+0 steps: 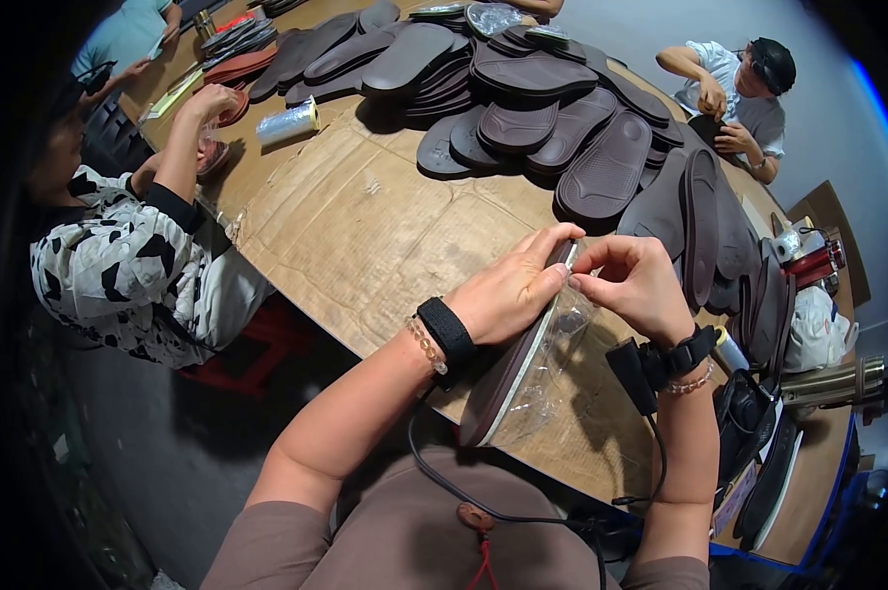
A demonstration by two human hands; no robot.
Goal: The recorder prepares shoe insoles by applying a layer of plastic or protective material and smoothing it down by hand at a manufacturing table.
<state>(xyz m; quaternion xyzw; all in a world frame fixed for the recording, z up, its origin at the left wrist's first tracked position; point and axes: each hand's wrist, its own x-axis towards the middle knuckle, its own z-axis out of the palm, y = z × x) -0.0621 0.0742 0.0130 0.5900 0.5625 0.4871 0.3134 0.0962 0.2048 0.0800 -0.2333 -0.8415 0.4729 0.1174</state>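
A dark brown shoe sole with a pale rim stands tilted on its edge at the table's near side. My left hand grips it near its far end, thumb on the pale rim and fingers over the brown face. At that same end, my right hand has thumb and forefinger pinched together against the rim. Whatever is between those fingertips is too small to make out. Crumpled clear plastic film hangs along the sole's right side, below my right hand.
Stacked brown soles spread across the far and right table. Brown cardboard covers the tabletop. A film roll lies far left; a metal cylinder lies right. Co-workers sit left and far right. A cable runs from my right wrist.
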